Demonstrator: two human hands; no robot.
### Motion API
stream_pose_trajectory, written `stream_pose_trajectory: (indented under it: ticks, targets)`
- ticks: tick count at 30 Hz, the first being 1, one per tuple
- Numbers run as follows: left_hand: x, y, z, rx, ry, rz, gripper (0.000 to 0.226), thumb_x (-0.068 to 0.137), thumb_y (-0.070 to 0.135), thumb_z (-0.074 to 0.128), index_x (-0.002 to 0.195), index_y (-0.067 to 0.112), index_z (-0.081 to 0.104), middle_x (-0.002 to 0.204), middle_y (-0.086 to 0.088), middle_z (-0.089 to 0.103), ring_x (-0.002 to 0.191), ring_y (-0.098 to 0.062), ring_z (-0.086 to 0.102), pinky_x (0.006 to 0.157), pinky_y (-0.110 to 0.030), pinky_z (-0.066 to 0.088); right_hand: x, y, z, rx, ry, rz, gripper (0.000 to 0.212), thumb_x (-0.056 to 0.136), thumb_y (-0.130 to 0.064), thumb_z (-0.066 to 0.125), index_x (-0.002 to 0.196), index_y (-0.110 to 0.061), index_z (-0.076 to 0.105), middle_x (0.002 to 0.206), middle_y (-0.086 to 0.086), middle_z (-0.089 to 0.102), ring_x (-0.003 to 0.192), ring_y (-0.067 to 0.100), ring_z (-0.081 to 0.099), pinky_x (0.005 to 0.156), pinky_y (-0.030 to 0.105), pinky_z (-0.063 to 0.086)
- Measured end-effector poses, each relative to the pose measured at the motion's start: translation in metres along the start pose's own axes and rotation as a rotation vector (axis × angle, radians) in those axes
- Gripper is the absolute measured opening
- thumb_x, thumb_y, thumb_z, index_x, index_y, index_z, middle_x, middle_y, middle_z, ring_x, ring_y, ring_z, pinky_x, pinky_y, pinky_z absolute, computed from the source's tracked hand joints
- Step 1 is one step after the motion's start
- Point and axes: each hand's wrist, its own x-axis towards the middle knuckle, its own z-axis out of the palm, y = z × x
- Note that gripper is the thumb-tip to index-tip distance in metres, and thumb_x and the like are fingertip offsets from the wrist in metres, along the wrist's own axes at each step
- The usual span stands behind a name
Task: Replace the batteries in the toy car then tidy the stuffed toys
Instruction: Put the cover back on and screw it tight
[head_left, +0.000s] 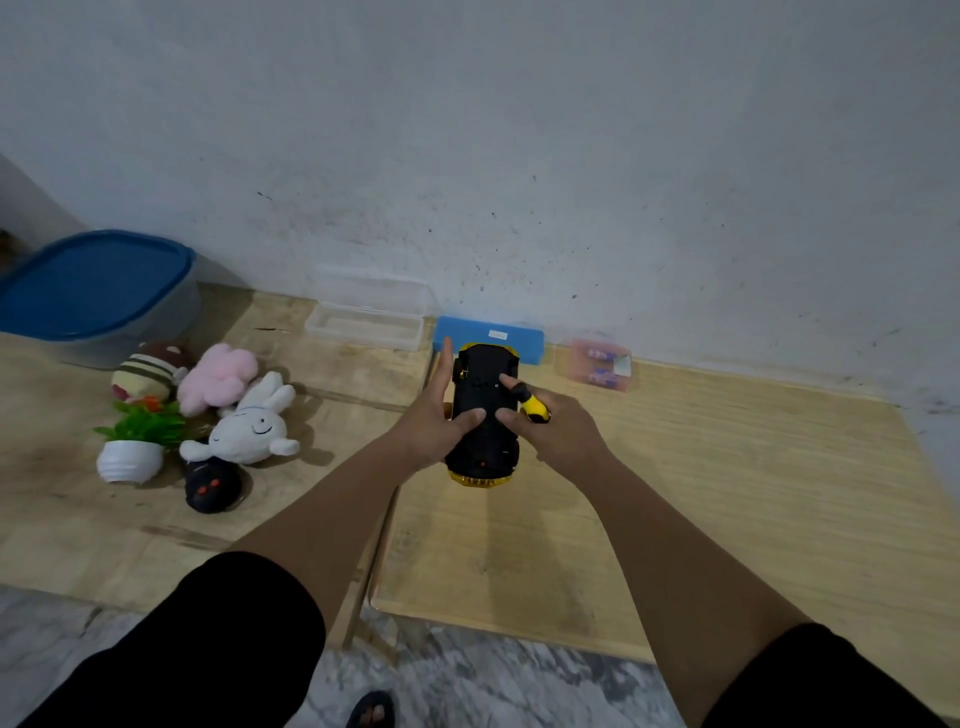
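The toy car (482, 376) is turned upside down above the right wooden table (727, 493), with its black underside up and yellow body at both ends. My left hand (434, 415) holds its left side, thumb pressed on the underside. My right hand (563, 434) grips a yellow-and-black screwdriver (535, 408) whose tip is hidden, and its thumb touches the underside. A pack of batteries (602, 366) lies by the wall to the right. On the left table lie stuffed toys: a white bunny (249, 426), a pink one (218, 376), a striped brown one (148, 369) and a black one (210, 483).
A blue-lidded tub (98, 291) stands at the back left. A small potted plant (130, 457) sits beside the toys. An open clear plastic box (366, 322) and a blue box (488, 338) lie against the wall behind the car. A narrow gap separates the two tables.
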Motion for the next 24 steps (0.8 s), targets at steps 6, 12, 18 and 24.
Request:
stream_pose_trajectory:
  ticks: [6, 12, 18, 24]
  targets:
    - [0.002, 0.003, 0.007, -0.164, 0.049, -0.125, 0.070, 0.093, 0.033, 0.055, 0.150, 0.031, 0.014, 0.130, -0.005, 0.057, 0.109, -0.021, 0.061, 0.076, -0.032, 0.056, -0.002, -0.007, 0.001, 0.371, -0.060, 0.109, 0.046, 0.092, -0.018, 0.058, 0.132, -0.038, 0.048, 0.116, 0.000, 0.062, 0.104, 0.022, 0.061, 0.080, 0.040, 0.057]
    - [0.001, 0.007, 0.012, -0.419, -0.005, -0.191, 0.031, 0.099, 0.033, 0.042, 0.130, 0.028, 0.047, 0.127, -0.004, 0.057, 0.110, -0.030, 0.057, 0.078, -0.042, 0.053, -0.002, -0.006, -0.006, 0.557, -0.029, 0.191, 0.043, 0.093, -0.016, 0.055, 0.131, -0.037, 0.050, 0.114, -0.002, 0.063, 0.092, 0.014, 0.064, 0.066, 0.030, 0.057]
    - [0.001, 0.012, 0.017, -0.449, 0.016, -0.202, 0.027, 0.095, 0.026, 0.053, 0.119, 0.034, 0.044, 0.120, -0.012, 0.060, 0.107, -0.034, 0.060, 0.090, -0.050, 0.050, -0.003, -0.001, -0.002, 0.535, -0.064, 0.248, 0.042, 0.091, -0.021, 0.060, 0.131, -0.032, 0.052, 0.117, 0.007, 0.062, 0.105, 0.025, 0.061, 0.079, 0.046, 0.057]
    - [-0.001, -0.001, 0.016, -0.035, 0.192, -0.052, 0.058, 0.090, 0.035, 0.060, 0.140, 0.041, 0.031, 0.138, -0.004, 0.048, 0.116, -0.021, 0.055, 0.097, -0.042, 0.047, -0.007, 0.001, -0.001, 0.146, -0.023, 0.214, 0.058, 0.091, -0.038, 0.056, 0.143, -0.032, 0.033, 0.119, 0.005, 0.051, 0.100, 0.022, 0.053, 0.065, 0.033, 0.058]
